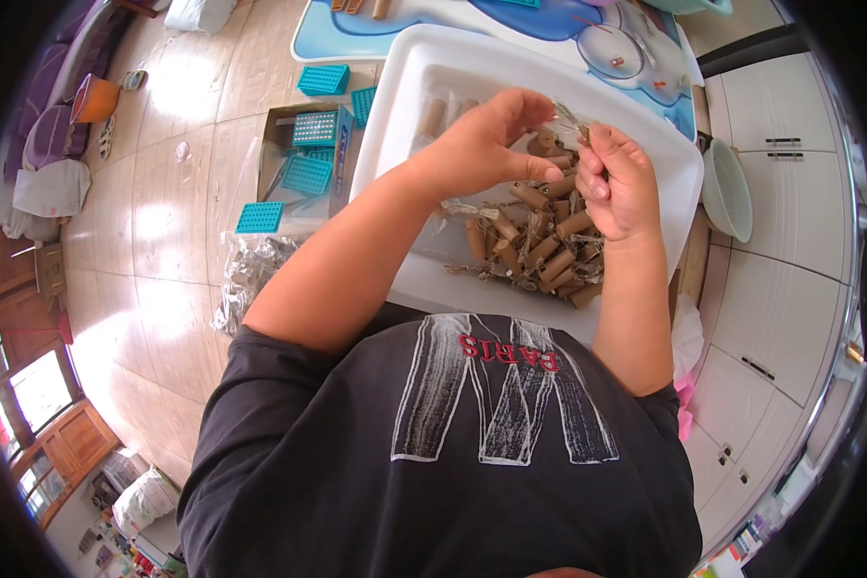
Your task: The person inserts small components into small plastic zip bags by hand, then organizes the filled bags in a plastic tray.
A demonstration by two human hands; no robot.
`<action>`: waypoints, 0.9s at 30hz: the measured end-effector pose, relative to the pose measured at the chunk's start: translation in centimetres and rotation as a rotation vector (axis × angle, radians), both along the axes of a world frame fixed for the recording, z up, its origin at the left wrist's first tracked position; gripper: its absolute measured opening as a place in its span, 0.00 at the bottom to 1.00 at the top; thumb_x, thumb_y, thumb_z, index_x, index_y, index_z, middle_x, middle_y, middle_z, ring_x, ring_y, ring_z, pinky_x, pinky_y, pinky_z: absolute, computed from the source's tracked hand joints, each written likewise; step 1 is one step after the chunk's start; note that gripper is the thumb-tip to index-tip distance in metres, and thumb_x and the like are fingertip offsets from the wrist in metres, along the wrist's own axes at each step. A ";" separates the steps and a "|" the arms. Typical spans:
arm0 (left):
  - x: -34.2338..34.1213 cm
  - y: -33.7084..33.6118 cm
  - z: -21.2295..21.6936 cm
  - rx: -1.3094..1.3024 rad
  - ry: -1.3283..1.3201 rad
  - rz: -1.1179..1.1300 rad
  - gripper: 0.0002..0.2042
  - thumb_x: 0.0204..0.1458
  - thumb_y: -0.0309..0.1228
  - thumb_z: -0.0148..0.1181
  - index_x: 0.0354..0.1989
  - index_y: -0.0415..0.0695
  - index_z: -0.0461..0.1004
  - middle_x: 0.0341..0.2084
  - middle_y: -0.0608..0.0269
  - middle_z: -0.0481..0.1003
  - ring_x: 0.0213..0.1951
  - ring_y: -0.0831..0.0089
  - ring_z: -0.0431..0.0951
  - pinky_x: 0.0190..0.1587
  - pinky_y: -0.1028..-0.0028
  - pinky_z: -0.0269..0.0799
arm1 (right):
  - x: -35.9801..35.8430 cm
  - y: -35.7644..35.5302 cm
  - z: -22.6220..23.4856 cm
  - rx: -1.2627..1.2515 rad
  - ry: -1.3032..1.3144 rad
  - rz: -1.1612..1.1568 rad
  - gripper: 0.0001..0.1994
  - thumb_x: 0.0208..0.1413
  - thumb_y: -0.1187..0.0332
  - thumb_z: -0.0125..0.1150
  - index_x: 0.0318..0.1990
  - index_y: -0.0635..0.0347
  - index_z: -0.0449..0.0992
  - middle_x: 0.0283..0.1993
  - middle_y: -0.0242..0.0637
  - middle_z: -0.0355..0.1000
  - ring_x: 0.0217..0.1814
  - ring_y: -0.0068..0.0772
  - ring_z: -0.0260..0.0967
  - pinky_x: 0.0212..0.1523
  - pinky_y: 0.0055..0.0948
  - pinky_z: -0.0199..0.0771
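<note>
The right hand (618, 183) is nearer — its fingers pinch a string bundle (570, 118) over brown tubes (556, 265) in the white tub (682, 178). The bundle slants forward-left, toward the left hand (496, 144) — thumb and fingers apart, contact I cannot tell.

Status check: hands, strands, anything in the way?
Left hand open, fingertips near strands. Right hand pinching strands. Tubes heaped in tub below; no obstruction seen at the pinch.
</note>
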State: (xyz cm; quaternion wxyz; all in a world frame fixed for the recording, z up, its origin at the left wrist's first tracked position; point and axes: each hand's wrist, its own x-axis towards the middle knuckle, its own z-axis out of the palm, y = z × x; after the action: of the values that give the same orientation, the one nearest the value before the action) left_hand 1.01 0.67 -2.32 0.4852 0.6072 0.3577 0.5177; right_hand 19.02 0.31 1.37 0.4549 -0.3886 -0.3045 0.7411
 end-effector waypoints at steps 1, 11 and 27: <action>0.1 0.0 -0.3 -0.158 -0.056 -0.125 0.14 0.45 0.27 0.61 0.40 0.37 0.69 0.34 0.63 0.73 0.37 0.76 0.72 0.42 0.77 0.69 | 0.1 0.0 -0.1 0.001 0.000 0.000 0.08 0.53 0.66 0.56 0.30 0.61 0.70 0.18 0.27 0.61 0.14 0.14 0.51 0.14 0.11 0.49; 0.5 -0.4 0.6 -0.487 -0.178 -0.317 0.15 0.46 0.22 0.59 0.44 0.39 0.67 0.37 0.65 0.72 0.42 0.77 0.71 0.48 0.77 0.67 | 0.6 0.3 -0.3 0.019 0.108 -0.006 0.08 0.54 0.65 0.55 0.31 0.61 0.71 0.19 0.28 0.63 0.14 0.15 0.52 0.14 0.12 0.49; -0.3 -0.1 1.1 -0.815 -0.462 -0.383 0.14 0.56 0.36 0.48 0.44 0.37 0.68 0.34 0.61 0.73 0.30 0.78 0.73 0.39 0.76 0.71 | 1.9 0.8 -0.1 0.108 0.037 0.055 0.09 0.54 0.66 0.55 0.29 0.63 0.70 0.20 0.28 0.63 0.14 0.13 0.52 0.15 0.11 0.49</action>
State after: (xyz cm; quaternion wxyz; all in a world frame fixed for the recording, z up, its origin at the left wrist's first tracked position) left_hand 0.75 0.54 -1.19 0.8355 0.2924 0.2963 0.3587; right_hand 20.93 1.07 1.30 0.4605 -0.3410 -0.3461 0.7428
